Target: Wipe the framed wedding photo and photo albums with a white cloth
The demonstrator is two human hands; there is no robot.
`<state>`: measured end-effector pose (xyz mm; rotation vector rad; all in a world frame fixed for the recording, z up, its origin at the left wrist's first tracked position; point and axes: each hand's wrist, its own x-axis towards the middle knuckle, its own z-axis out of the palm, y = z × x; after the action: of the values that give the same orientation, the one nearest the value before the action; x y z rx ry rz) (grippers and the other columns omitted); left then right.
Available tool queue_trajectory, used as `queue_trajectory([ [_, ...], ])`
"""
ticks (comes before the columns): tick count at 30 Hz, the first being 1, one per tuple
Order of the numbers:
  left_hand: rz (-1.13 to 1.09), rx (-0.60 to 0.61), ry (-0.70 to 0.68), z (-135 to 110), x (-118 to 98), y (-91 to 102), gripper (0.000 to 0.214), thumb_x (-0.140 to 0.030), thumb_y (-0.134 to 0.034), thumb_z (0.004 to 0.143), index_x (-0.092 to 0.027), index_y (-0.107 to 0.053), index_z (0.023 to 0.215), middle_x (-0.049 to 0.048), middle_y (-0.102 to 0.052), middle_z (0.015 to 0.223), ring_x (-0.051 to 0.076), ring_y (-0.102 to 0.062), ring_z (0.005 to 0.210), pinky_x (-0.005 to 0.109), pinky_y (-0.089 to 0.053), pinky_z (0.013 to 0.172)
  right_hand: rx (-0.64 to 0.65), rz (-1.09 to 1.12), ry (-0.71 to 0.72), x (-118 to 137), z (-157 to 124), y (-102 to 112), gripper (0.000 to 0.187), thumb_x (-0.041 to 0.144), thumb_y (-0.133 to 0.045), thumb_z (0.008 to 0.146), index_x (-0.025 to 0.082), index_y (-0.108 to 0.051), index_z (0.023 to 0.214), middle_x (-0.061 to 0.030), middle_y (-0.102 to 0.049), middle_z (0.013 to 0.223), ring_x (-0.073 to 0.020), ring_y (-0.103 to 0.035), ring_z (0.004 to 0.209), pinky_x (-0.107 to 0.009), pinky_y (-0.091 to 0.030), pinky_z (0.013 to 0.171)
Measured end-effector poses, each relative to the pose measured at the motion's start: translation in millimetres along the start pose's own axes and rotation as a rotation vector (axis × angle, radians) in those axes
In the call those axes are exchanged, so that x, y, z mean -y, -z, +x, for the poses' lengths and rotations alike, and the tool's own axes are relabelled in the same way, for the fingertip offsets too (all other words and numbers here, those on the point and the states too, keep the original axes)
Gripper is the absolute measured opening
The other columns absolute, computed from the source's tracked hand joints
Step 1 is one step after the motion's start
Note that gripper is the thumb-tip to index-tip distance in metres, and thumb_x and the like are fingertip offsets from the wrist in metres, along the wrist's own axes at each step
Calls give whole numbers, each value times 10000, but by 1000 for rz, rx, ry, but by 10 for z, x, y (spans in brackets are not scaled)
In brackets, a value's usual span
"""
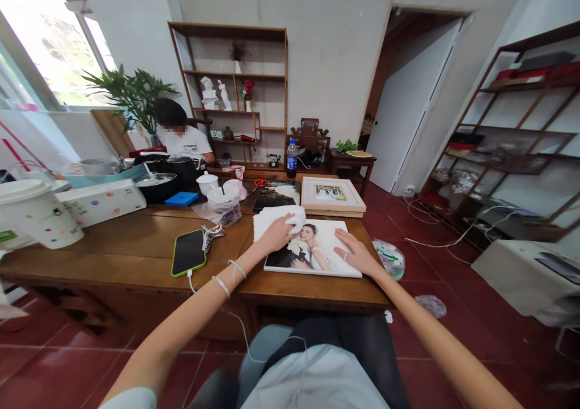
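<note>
A photo panel (324, 264) showing a bride lies flat near the front edge of the wooden table. My left hand (277, 235) is closed on a white cloth (267, 218), pressing it against the panel's upper left part. Part of the cloth spreads past the panel's left edge. Flat on the right side of the panel rests my right hand (354, 252), fingers stretched out, a ring on one of them. Just behind the panel are a dark photo album (267, 196) and a pale framed picture (312, 194).
On the wooden table (149, 234) lie a charging phone (189, 253), a blue box (182, 199), a plastic-wrapped cup (223, 199) and a paper cup (40, 212). A drink bottle (291, 161) stands behind the frame. Another person (185, 137) sits at the far left side.
</note>
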<state>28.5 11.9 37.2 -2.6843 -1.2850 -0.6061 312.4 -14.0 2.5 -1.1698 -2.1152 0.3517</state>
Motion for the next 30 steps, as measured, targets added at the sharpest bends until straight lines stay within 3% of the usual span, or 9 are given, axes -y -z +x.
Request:
queue_trajectory([
  [5,78,39,-12,-37,-75,-18,286,-154,-473,858,-101,-584,1115,186,-453,1335,283,-359,1290,419,-343,1016,-9,-13,-5,-1,0,-6,475,361,-559,789,179,-553,1227,-115,-475,1342,-241,-395,1274,-445,-292,1076],
  [10,57,111,-102,-446,-533,127,194,-126,-500,809,-123,-653,928,179,-414,1366,316,-306,1314,473,-317,1032,-18,3,-14,12,0,-3,464,362,-567,785,195,-562,1218,-102,-488,1333,-241,-401,1269,-448,-292,1077],
  [14,19,136,-183,-827,-899,290,213,-129,-532,778,-157,-656,948,151,-382,1397,321,-290,1321,483,-309,1037,-18,4,-12,12,-4,-8,465,351,-565,788,208,-552,1231,-90,-484,1338,-237,-402,1269,-445,-298,1077],
  [17,-9,164,-223,-944,-1000,360,215,-150,-545,779,-163,-651,965,133,-340,1428,322,-271,1330,467,-312,1039,-10,-13,-1,6,-6,-11,474,344,-553,795,194,-540,1244,-97,-469,1349,-234,-390,1277,-441,-293,1080],
  [21,-32,173,-200,-785,-868,326,277,-123,-503,806,-169,-614,1056,122,-352,1424,293,-269,1335,453,-310,1047,-4,-25,11,-7,-1,-17,485,347,-549,795,177,-535,1249,-108,-463,1352,-241,-388,1278,-447,-286,1082],
  [30,-8,42,-57,-8,-100,-2,277,-245,-434,897,-159,-602,1099,116,-465,1345,265,-332,1309,412,-333,1030,-12,-21,20,-29,-4,-37,498,357,-546,800,145,-533,1250,-133,-460,1350,-244,-380,1283,-439,-293,1081],
])
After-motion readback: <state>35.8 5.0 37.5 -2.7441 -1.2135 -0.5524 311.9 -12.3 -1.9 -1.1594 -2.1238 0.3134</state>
